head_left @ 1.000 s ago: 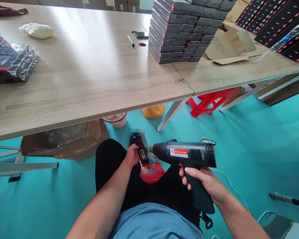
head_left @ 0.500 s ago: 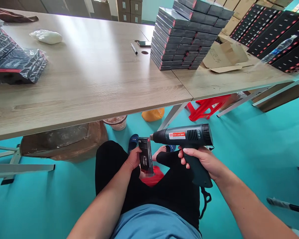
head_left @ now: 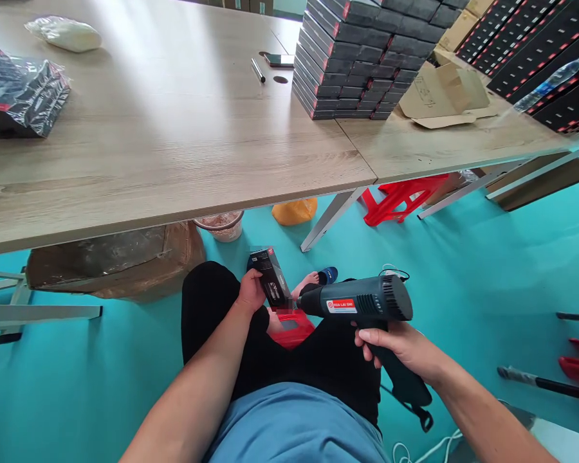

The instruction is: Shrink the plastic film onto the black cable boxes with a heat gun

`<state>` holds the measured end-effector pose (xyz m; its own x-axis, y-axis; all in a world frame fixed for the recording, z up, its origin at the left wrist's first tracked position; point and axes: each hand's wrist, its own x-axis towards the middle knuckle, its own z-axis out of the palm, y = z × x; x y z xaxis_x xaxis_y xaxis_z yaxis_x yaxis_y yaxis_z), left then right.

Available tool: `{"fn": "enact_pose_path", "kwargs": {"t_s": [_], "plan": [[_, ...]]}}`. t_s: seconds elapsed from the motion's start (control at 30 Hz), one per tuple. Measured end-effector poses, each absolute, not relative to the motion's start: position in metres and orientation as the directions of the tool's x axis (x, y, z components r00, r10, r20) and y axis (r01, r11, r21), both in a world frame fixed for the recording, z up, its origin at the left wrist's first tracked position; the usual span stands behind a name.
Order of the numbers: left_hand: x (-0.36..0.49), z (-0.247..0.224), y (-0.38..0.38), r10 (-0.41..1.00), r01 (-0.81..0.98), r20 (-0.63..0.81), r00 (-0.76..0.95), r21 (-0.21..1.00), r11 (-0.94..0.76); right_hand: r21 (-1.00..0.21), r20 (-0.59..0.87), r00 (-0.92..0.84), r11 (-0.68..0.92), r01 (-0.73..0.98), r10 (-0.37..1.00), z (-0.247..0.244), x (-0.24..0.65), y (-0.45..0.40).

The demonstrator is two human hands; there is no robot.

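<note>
My left hand (head_left: 251, 290) is pinching the slim black cardboard box (head_left: 271, 278) from the left, probably freeing its right for the dark-blue pistol-shaped plastic heat gun (head_left: 354, 302) my right hand (head_left: 406, 347) is gripping.

Bright; pale glare streaks tabletop (head_left: 174, 128); soft shadows on floor (head_left: 463, 276); edges stretched; black box (head_left: 273, 280) pixelated at ends.

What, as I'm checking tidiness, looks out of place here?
Mainly small dark specks on the table, near its front edge before the open cardboard: they look like stray debris, too small to identify. The heat gun and held box show no obvious damage.
</note>
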<state>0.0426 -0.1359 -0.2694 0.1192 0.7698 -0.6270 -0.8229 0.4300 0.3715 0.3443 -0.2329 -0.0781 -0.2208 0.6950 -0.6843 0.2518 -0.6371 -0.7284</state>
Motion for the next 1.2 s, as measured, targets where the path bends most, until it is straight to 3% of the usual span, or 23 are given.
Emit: {"fn": "enact_pose_path", "kwargs": {"t_s": [0.13,0.27,0.33,0.47,0.63,0.73,0.93,1.2], "plan": [[0.04,-0.266,-0.134,0.768,-0.845,-0.631,0.107,0.349,0.404,-0.711,-0.7,-0.176,-0.698,0.08,0.692,-0.082,0.344,-0.246],[0.038,-0.264,-0.133,0.783,-0.845,-0.617,0.084,0.372,0.384,-0.685,-0.723,-0.146,-0.728,0.021,0.675,-0.086,0.344,-0.256],[0.038,-0.266,-0.133,0.803,-0.82,-0.592,0.07,0.424,0.384,-0.686,-0.719,-0.157,-0.727,0.013,0.676,-0.091,0.344,-0.258],[0.042,-0.273,-0.134,0.835,-0.743,-0.55,0.017,0.552,0.379,-0.736,-0.677,-0.003,-0.677,0.017,0.736,-0.101,0.346,-0.253],[0.048,-0.288,-0.137,0.931,-0.38,-0.356,-0.081,0.875,0.302,-0.708,-0.691,-0.017,-0.682,-0.183,0.722,-0.098,0.354,-0.244],[0.05,-0.295,-0.139,0.966,-0.17,-0.257,-0.035,0.954,0.247,-0.678,-0.7,-0.032,-0.678,-0.284,0.713,-0.091,0.358,-0.241],[0.048,-0.303,-0.14,0.996,0.172,-0.085,-0.029,0.981,0.088,-0.654,-0.711,-0.056,-0.689,-0.313,0.701,-0.089,0.368,-0.234],[0.048,-0.303,-0.142,0.998,0.316,0.06,0.007,0.947,-0.059,-0.705,-0.697,-0.043,-0.695,-0.143,0.716,-0.086,0.36,-0.222]]}}
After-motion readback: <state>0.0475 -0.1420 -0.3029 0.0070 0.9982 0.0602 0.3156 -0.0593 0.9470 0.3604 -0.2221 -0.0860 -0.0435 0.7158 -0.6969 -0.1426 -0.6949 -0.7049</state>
